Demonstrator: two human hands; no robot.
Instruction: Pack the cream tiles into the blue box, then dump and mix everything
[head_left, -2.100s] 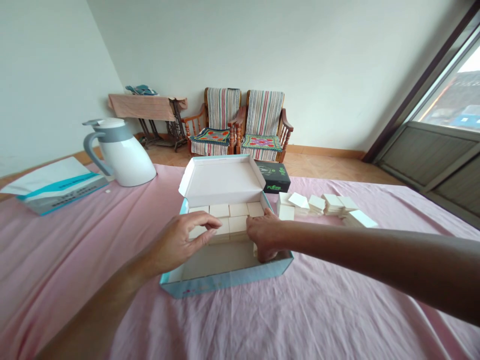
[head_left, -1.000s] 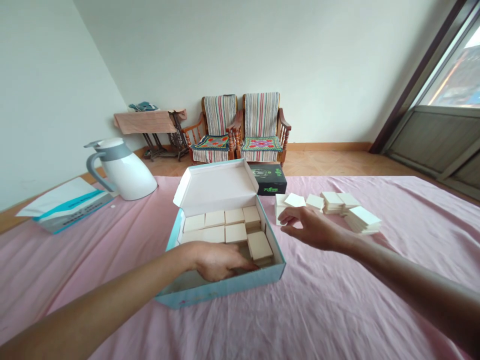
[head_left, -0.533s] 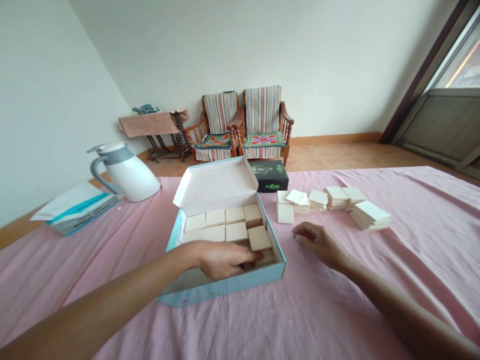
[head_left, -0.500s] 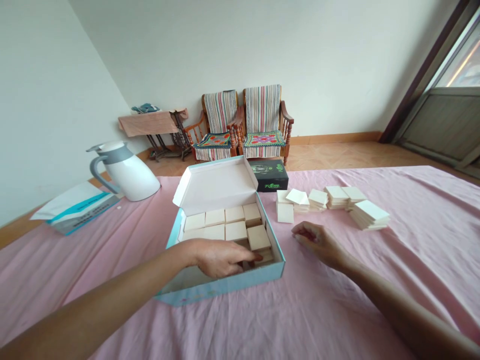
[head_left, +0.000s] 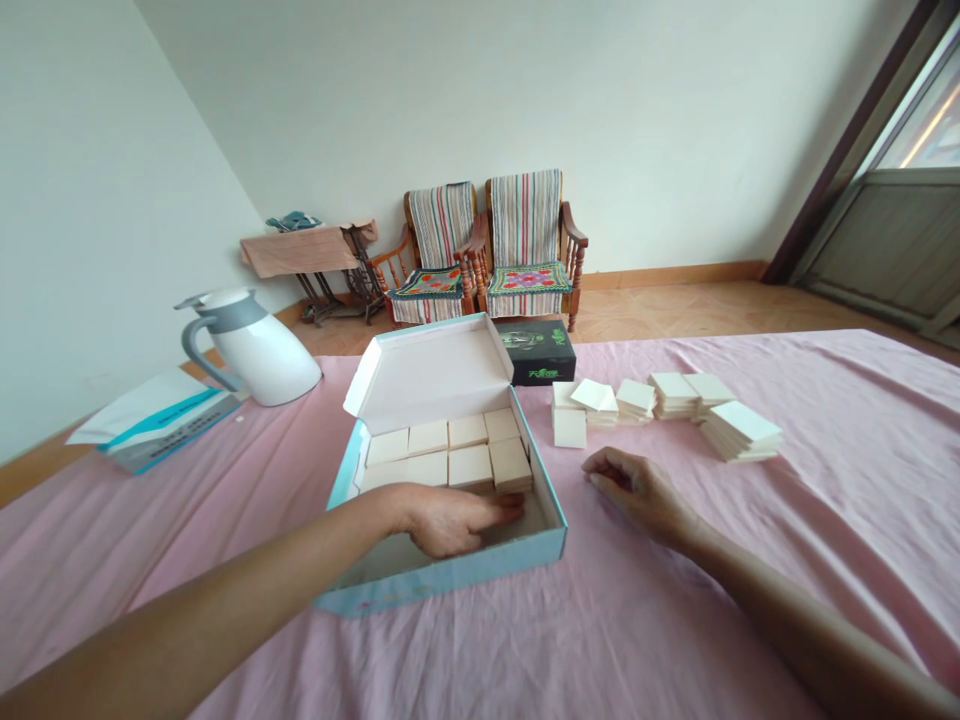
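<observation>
My left hand (head_left: 454, 520) reaches into an open light-blue cardboard box (head_left: 450, 588). Its fingers are stretched out, with the tips at the front of a stack of pale square wooden tiles (head_left: 511, 466) along the box's right side. More tile stacks (head_left: 470, 466) sit in rows towards the hinged lid (head_left: 442, 362). The near part of the box floor shows bare around the hand. To the right of the box, my right hand (head_left: 637, 492) rests on the cloth, fingers loosely curled in with nothing seen in them. Beyond it lie loose tile stacks (head_left: 636, 398).
A pink cloth (head_left: 847, 480) covers the table. A black box (head_left: 546, 352) stands behind the lid. At the left are a white jug (head_left: 274, 355) with a grey handle and a blue-and-white packet (head_left: 161, 420). Two wooden armchairs (head_left: 529, 220) stand by the wall.
The near-right tile stack has moved back against the row behind, and its tilted upper tiles now lie level. My left hand stays beside it; my right hand has barely moved.
</observation>
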